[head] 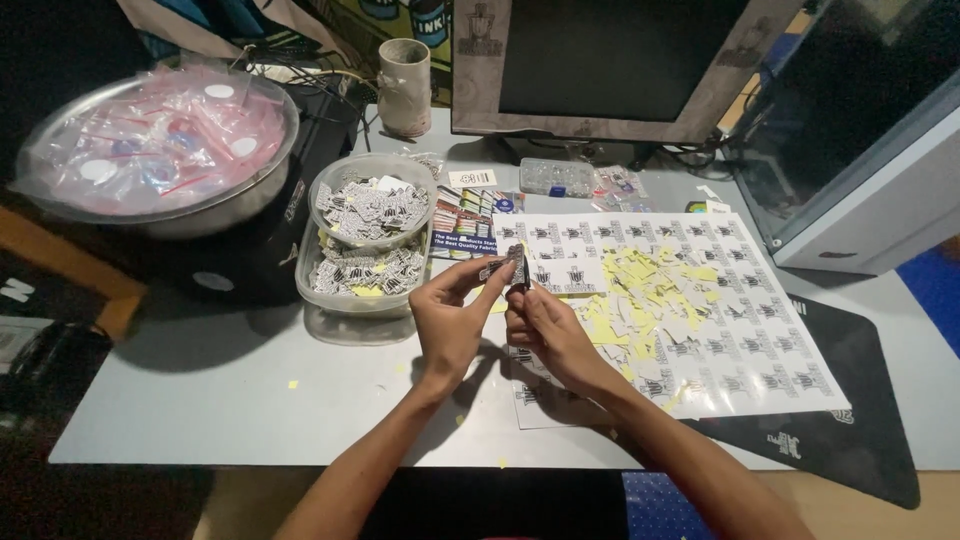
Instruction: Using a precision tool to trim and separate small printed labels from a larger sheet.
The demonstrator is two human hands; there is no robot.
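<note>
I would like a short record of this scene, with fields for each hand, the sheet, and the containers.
left hand: pinches a small sticker by its fingertips
right hand: fingers at a small dark piece beside that sticker
sticker sheet: flat on the table, yellow backing scraps piled on it
clear tubs: two, holding cut stickers
metal bowl: full of small plastic bags

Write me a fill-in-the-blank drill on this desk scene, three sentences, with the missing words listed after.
1. Both hands, the left hand and the right hand, pinch one small ____ between their fingertips above the desk.
2. The scraps of peeled backing piled on the sticker sheet are ____ in colour.
3. The metal bowl at the far left is filled with small clear plastic ____.

Missing words: sticker; yellow; bags
</note>
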